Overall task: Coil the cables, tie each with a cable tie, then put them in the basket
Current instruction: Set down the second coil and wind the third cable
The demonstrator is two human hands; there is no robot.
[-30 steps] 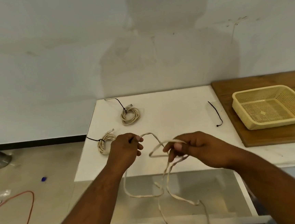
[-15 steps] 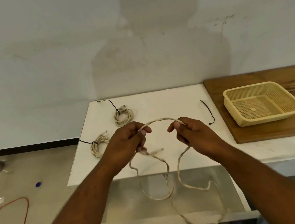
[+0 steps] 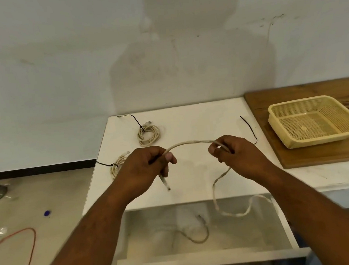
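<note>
the left hand (image 3: 145,168) and right hand (image 3: 237,156) each pinch a loose cable (image 3: 191,142) above the white table (image 3: 189,120); it arches between them; its short end pokes down below the left hand, the long end hangs past the table's front edge; two tied coils (image 3: 148,134) (image 3: 117,166) lie on the table's left side; a spare black tie (image 3: 249,129) lies on its right; the basket (image 3: 314,120) sits on a wooden board (image 3: 292,92) just right of the table.
</note>
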